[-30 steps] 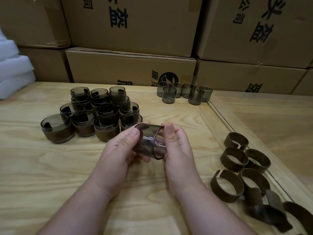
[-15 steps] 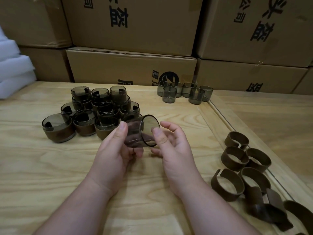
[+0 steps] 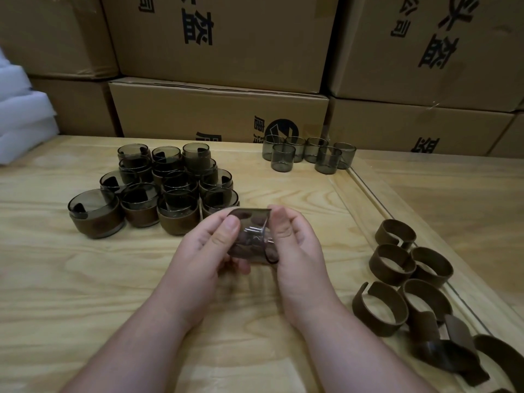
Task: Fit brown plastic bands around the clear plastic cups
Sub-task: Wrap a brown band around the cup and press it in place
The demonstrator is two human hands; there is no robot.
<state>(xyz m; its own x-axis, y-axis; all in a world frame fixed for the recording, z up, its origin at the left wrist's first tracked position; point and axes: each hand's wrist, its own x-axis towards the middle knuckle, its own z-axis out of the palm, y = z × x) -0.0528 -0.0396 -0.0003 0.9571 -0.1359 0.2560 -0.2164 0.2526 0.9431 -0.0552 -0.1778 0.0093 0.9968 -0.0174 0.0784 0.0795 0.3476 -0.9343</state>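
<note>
At ten o'clock on the tabletop [image 3: 85, 279], about a dozen banded cups [image 3: 167, 191] are gathered, so much of the work is judged done. At centre, one bare cup [image 3: 251, 236] is grasped on its side between the left hand [image 3: 207, 251] and right hand [image 3: 295, 245]. Six unbanded cups [image 3: 309, 154] remain at one o'clock, and loose brown bands [image 3: 411, 279] are left at four o'clock.
</note>
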